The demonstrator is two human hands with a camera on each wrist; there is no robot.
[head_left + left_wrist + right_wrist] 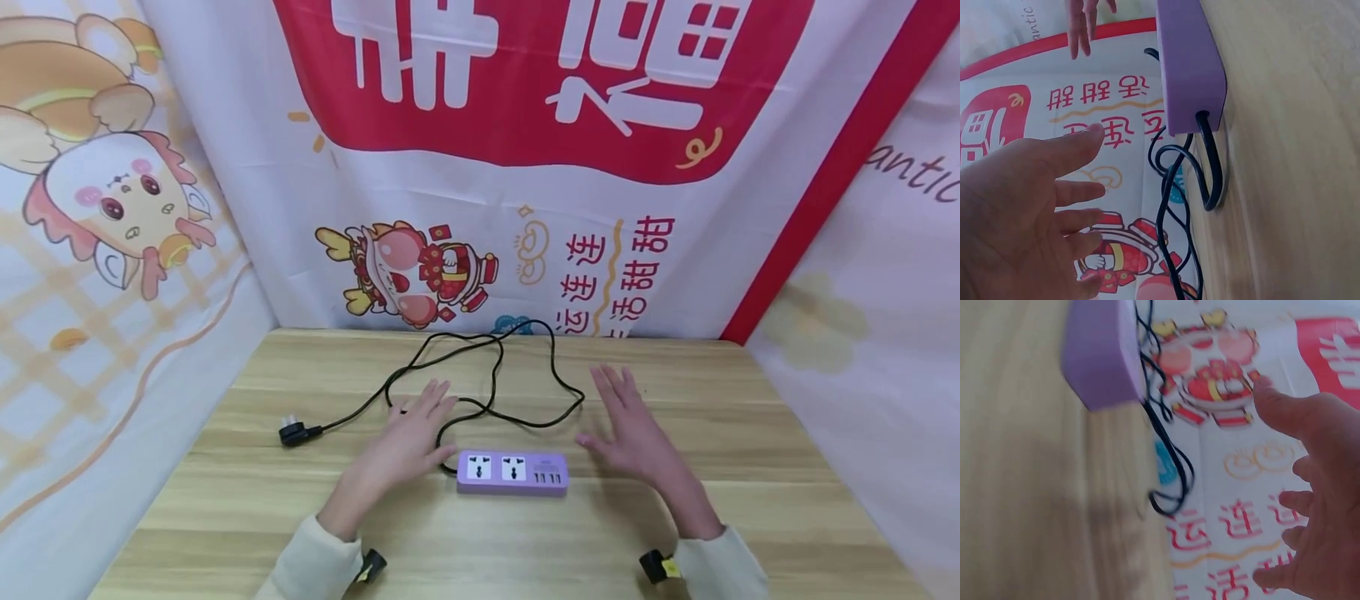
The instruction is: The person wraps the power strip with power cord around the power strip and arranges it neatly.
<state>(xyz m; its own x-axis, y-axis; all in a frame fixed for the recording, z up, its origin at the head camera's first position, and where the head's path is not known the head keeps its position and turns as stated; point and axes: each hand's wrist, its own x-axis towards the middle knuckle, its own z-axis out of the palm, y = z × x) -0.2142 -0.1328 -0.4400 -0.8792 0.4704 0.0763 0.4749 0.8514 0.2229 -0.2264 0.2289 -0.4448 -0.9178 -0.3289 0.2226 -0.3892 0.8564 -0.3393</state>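
A purple power strip (512,473) with two white sockets and several USB ports lies flat on the wooden table. Its black cord (525,423) leaves the left end and spreads in loose loops behind the strip. At the cord's far end, to the left, lies a black plug (294,432). My left hand (408,433) hovers left of the strip, fingers spread and holding nothing. On the other side my right hand (628,429) is likewise spread, apart from the strip. Both wrist views show the purple strip (1192,69) beyond an empty hand (1322,487).
The wooden table (510,550) ends at a printed cloth backdrop (450,192) with red and white lettering. Patterned cloths hang at the left (112,250) and right (862,333) sides.
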